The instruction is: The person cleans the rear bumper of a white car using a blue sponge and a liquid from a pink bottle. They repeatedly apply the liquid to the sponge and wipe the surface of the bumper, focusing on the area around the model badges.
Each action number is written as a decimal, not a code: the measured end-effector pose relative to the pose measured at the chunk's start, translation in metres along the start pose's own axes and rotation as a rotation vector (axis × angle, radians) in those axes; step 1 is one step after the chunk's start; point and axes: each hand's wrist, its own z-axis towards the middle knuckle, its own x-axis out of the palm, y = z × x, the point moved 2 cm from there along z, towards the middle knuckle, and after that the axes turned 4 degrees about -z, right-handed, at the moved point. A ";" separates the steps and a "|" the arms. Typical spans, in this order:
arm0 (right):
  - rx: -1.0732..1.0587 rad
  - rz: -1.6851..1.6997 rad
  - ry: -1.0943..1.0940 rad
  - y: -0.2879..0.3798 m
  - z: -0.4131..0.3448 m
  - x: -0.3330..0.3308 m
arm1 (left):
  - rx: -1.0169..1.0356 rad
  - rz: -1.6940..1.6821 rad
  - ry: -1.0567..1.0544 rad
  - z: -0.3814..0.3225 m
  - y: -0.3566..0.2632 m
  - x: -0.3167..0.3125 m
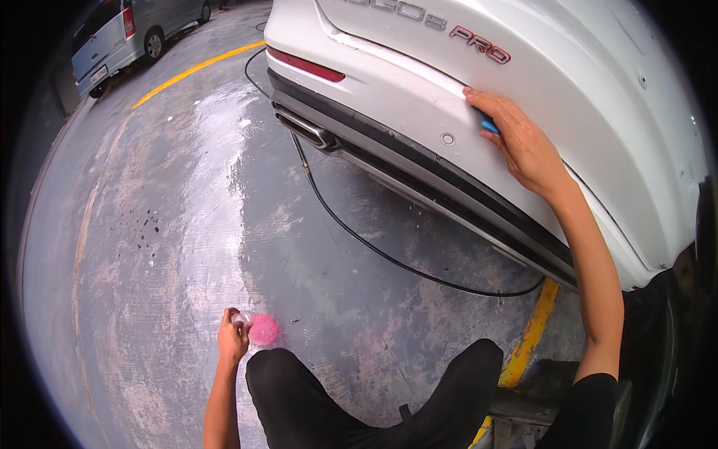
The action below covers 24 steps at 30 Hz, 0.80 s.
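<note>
My right hand (519, 143) lies against the rear of a white car, at the seam between the tailgate (538, 84) and the rear bumper (404, 106). A small blue object (489, 126) shows between its thumb and fingers; most of it is hidden, so its kind cannot be told. Low on the left, my left hand (235, 331) holds a clear container (241, 319) by its rim. Pink contents (264, 329), foamy or grainy in look, show at its right side. Both my knees, in black trousers, are below.
A black hose (359, 238) loops over the worn concrete floor (314, 292) beneath the bumper, near a chrome exhaust trim (305, 129). A wooden stool or bench (521, 407) stands at the lower right by a yellow line (527, 348). A silver van (134, 39) is parked at the upper left.
</note>
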 end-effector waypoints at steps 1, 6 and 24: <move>0.045 0.016 0.005 0.000 -0.001 0.000 | -0.012 0.002 -0.003 0.006 0.000 -0.001; -0.018 -0.101 -0.026 0.011 0.075 0.038 | 0.226 -0.003 -0.056 0.049 -0.013 0.011; 0.453 0.341 -0.257 0.006 0.051 0.019 | 0.623 -0.480 -0.292 0.201 -0.228 -0.043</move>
